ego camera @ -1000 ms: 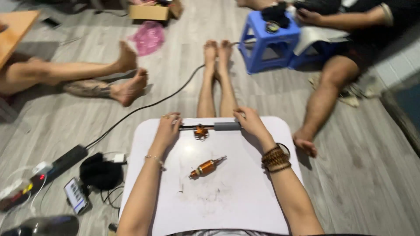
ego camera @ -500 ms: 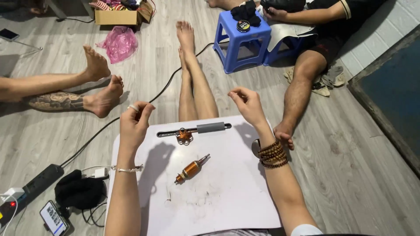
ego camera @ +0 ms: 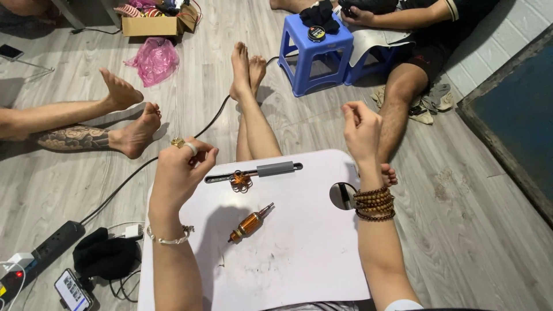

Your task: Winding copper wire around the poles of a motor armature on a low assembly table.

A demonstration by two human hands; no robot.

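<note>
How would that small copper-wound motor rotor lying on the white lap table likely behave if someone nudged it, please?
The rotor looks cylindrical on a thin shaft, so it would probably roll across the smooth lap table. Its wound core suggests it is heavy for its size. It seems rigid, not floppy.

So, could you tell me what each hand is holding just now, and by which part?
Neither hand clearly holds anything. Both are raised above the white lap table; the copper-wound rotor lies untouched on it. A thin wire between the fingers cannot be ruled out.
</note>
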